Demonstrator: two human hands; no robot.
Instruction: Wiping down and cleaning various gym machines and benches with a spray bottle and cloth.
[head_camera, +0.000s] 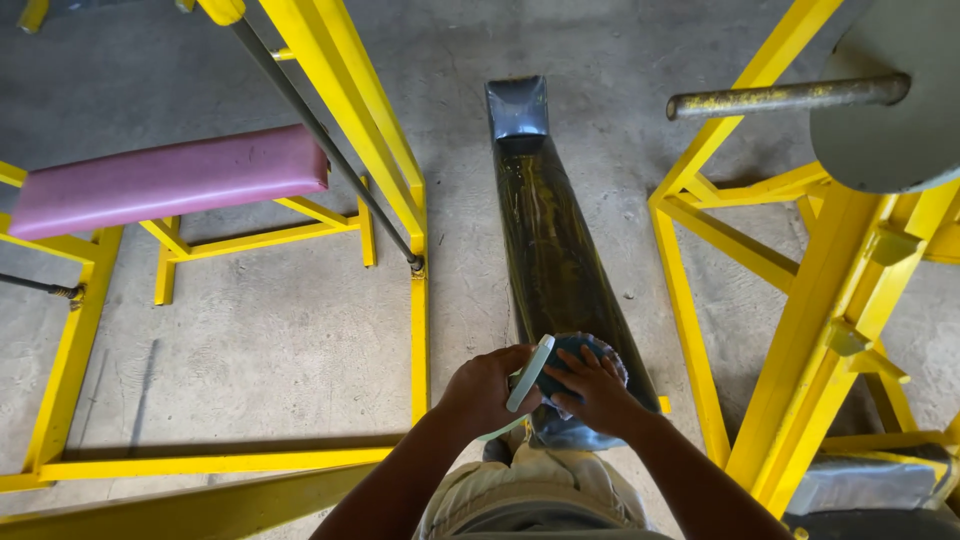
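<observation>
A long dark bench pad (548, 230) wrapped in clear plastic film runs away from me down the middle of the view. At its near end my left hand (484, 388) grips a pale green roll of tape (529, 373), held on edge. Beside it, my right hand (597, 391) presses flat on the rounded, film-covered near end of the pad. My knees in beige trousers show just below the hands.
Yellow steel gym frames stand on both sides: one (390, 160) at left with a pink padded seat (165, 180) and a dark bar, another (800, 330) at right with a grey disc (890, 110) and metal rod. Bare concrete floor (270, 330) lies between.
</observation>
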